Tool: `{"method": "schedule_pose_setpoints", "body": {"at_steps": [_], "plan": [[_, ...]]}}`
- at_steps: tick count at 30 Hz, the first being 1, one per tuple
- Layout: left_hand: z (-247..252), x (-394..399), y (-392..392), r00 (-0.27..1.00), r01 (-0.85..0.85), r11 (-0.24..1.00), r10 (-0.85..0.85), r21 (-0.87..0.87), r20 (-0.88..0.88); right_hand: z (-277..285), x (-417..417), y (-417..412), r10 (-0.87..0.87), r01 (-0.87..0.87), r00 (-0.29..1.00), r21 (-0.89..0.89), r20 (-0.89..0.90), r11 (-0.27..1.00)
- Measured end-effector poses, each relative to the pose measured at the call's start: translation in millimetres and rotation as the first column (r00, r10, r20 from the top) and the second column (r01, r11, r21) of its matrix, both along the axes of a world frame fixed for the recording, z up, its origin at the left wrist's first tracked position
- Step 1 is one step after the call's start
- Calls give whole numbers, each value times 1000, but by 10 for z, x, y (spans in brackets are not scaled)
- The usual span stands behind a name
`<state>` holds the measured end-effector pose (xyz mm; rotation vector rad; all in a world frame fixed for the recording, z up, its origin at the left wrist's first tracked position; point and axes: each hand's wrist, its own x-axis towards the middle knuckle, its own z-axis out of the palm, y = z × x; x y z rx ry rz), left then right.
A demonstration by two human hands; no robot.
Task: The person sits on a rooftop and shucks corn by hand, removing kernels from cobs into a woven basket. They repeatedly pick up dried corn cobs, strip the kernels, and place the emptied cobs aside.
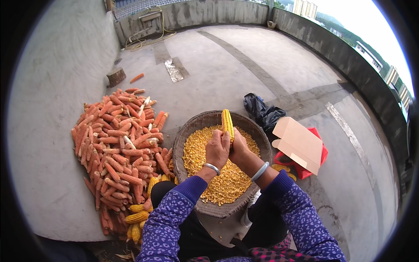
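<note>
Both of my hands grip one yellow corn cob [227, 122] whose kernelled end points up and away from me. My left hand [217, 147] closes around its lower left side, thumb along the kernels. On the other side, my right hand [240, 147] wraps the lower end, which the hands hide. Beneath them is a round woven basket [185, 131] with loose yellow kernels [229, 186] spread inside. Beside my left knee lie several unshelled yellow cobs [136, 217].
A large heap of stripped reddish cobs [121, 144] lies left of the basket. To the right are a black plastic bag [263, 113], a flattened cardboard box [299, 140] and a red bag [322, 154]. A wood block [116, 77] and a hose [163, 26] lie farther off.
</note>
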<state>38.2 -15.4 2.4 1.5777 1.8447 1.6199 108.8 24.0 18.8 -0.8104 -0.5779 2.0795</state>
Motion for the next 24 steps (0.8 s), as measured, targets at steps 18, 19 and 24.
{"method": "schedule_pose_setpoints", "body": {"at_steps": [18,19,24], "plan": [[-43,-107,6,834,446,894,-428,31,349,-72,52,133,69,-65,980,28,-188,997],[-44,-102,10,801,480,876,-460,48,383,-82,69,140,67,-65,982,18,-179,998],[-99,1,-15,956,281,954,-288,104,62,-135,88,172,49,-49,990,5,-130,999]]}}
